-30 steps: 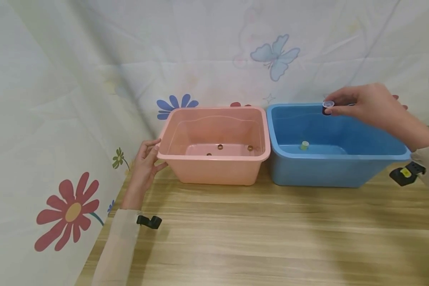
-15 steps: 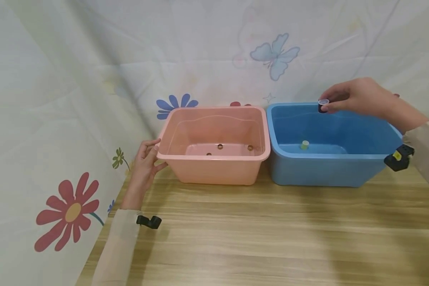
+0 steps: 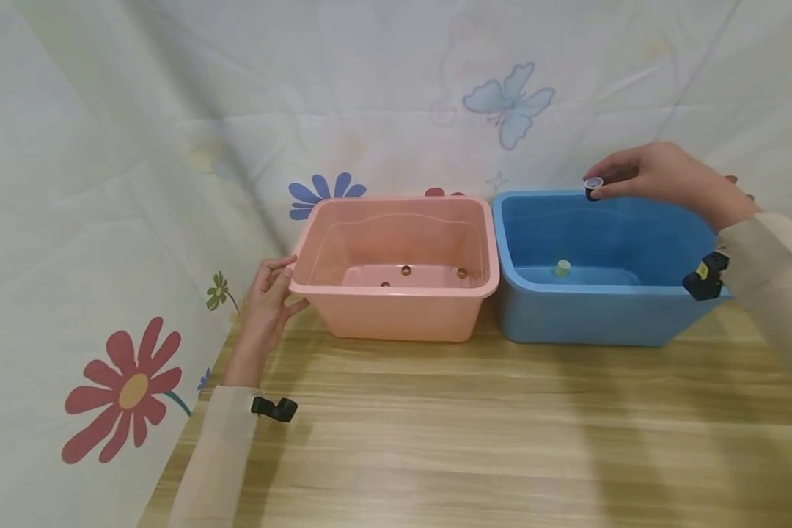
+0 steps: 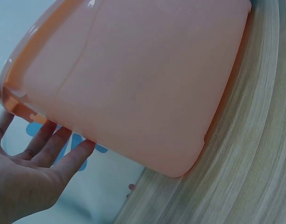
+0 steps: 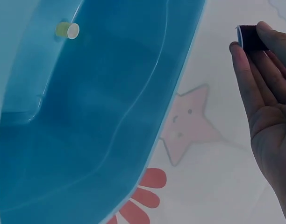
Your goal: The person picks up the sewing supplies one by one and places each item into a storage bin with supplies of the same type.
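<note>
In the head view my right hand [image 3: 666, 180] pinches a small dark spool [image 3: 592, 191] with a white flanged end between thumb and fingertips. It holds the spool over the back rim of the blue bin [image 3: 587, 315]. In the right wrist view the dark spool [image 5: 253, 38] lies sideways between the fingertips. A yellow-green spool [image 3: 562, 268] with a white end stands on the blue bin's floor. My left hand [image 3: 267, 301] grips the left rim of the pink bin [image 3: 396, 315]. The left wrist view shows its fingers [image 4: 73, 158] against the bin's outer wall.
Several small brown-gold rings, one of them a ring [image 3: 406, 270] near the middle, lie in the pink bin. Both bins stand side by side on a wood-grain table [image 3: 435, 433]. A printed curtain [image 3: 383, 95] hangs close behind and along the left.
My right hand has moved a little left and slightly up with the dark spool, its forearm swinging in from the right. The left hand and both bins have stayed put.
</note>
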`<control>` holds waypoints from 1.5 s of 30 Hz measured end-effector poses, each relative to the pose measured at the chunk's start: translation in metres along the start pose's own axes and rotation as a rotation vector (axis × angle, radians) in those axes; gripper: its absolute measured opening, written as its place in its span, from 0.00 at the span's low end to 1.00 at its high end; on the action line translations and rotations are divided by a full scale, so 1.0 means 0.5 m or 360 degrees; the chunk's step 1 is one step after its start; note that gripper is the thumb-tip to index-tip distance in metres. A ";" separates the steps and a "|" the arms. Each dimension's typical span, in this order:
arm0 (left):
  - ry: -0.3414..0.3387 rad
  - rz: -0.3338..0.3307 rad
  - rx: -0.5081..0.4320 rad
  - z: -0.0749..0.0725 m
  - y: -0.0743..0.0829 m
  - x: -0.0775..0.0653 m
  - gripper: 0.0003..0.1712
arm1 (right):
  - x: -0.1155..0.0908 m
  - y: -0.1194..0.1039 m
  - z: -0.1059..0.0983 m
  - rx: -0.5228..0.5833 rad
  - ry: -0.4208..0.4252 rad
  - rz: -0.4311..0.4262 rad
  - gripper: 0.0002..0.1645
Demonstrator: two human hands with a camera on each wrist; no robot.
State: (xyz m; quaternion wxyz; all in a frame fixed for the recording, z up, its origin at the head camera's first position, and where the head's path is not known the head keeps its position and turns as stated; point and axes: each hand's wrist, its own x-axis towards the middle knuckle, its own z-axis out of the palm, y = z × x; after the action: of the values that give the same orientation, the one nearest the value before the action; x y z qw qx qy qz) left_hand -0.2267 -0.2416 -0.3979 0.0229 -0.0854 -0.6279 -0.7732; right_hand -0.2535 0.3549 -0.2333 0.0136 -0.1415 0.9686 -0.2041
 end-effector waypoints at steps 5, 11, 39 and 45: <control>-0.0007 0.0007 0.0008 0.003 0.000 0.001 0.19 | 0.006 0.017 -0.004 0.0015 -0.0046 0.0069 0.32; -0.0014 0.0014 0.0034 0.004 0.002 0.002 0.19 | 0.008 0.033 -0.015 0.0089 -0.0078 0.0107 0.33; -0.0007 -0.0008 0.0016 0.007 0.002 0.000 0.19 | 0.024 0.079 -0.011 0.0310 -0.0401 0.0193 0.34; 0.0005 -0.0005 0.0017 0.007 0.000 -0.003 0.18 | 0.030 0.084 -0.006 0.0239 -0.0505 0.0219 0.32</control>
State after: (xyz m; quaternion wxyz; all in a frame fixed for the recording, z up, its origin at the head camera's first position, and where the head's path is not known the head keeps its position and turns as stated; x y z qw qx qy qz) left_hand -0.2250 -0.2384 -0.3976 0.0232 -0.0831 -0.6322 -0.7700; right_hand -0.2796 0.3887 -0.2470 0.1907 -0.1039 0.9437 -0.2496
